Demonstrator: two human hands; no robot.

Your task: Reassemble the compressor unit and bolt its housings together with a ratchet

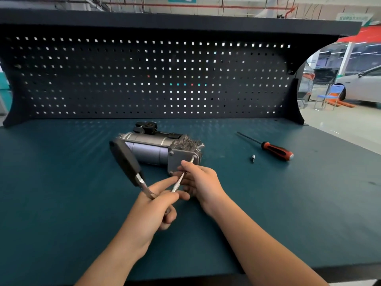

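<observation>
The compressor lies at frame centre on the bench; an extension runs from its front housing to the ratchet; the left hand grips the ratchet's head; the right hand pinches the extension; further right lie a bit and a screwdriver.

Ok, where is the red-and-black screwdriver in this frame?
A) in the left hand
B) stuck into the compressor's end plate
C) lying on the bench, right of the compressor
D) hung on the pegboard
C: the screwdriver lies on the bench to the right of the compressor, while the left hand grips the ratchet and the right hand pinches its extension bar.
</observation>
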